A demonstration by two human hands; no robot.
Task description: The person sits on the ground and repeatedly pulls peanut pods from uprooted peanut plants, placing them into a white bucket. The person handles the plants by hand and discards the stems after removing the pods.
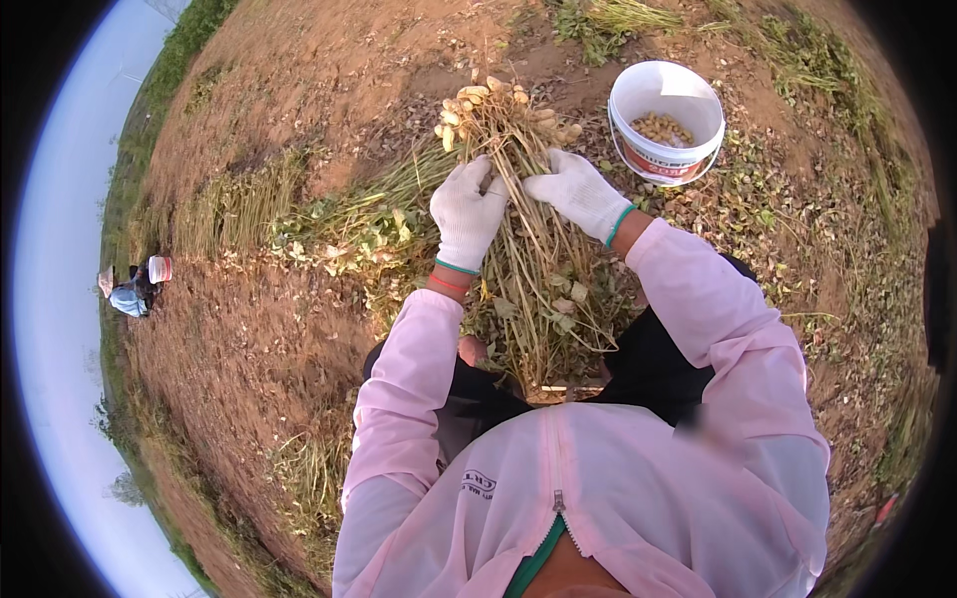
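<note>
A bunch of uprooted peanut plants [534, 247] lies before me, its stems running between my legs and its roots pointing away. Pale peanut pods [475, 101] cluster on the roots at the far end. My left hand [469, 213], in a white knit glove, grips stems on the left side, just below the pods. On the right side, my right hand [579, 193], gloved the same way, has its fingers against the stems near the roots; its fingertips are partly hidden. A white plastic bucket [665, 161] with loose peanuts [662, 130] in it stands beyond my right hand.
More pulled plants [239, 205] lie in a row at the left, and others [624, 19] at the top. Dry leaves litter the brown soil [299, 359]. Far left, another person [128, 297] is low to the ground beside a white bucket [160, 269].
</note>
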